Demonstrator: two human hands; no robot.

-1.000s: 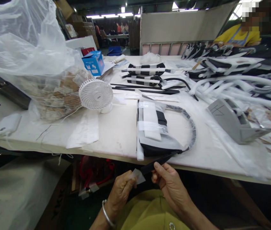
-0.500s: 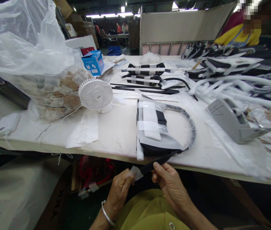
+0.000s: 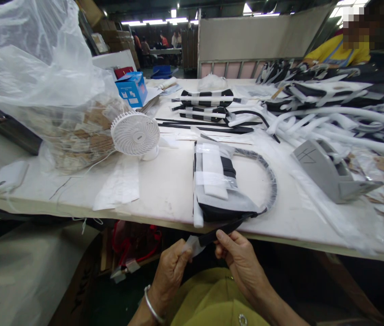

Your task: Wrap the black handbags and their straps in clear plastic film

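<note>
- Bottom centre of the frame: the left hand (image 3: 173,267) has thumb and fingers pinched together on a small translucent white wrapping scrap (image 3: 193,244), at the free end of a flat black strap (image 3: 227,225).
- Just right of it, the right hand (image 3: 242,260) is closed on the same strap a little further along. The two hands are near each other but not touching.
- The strap's long axis runs from the grips up and to the right, over the edge of the white table (image 3: 164,181). It ends at a black bag wrapped in white foam sheet (image 3: 219,185) in mid-frame, and the right hand is the nearer one to the bag.
- Left of centre stands a small round white fan (image 3: 135,133); the mark on its hub is too small to read.
- To the right is a grey tape dispenser (image 3: 330,170) with pen lines on its side but no legible word.
- Upper left is a blue carton (image 3: 132,88); its print is probably a product picture and cannot be read.
</note>
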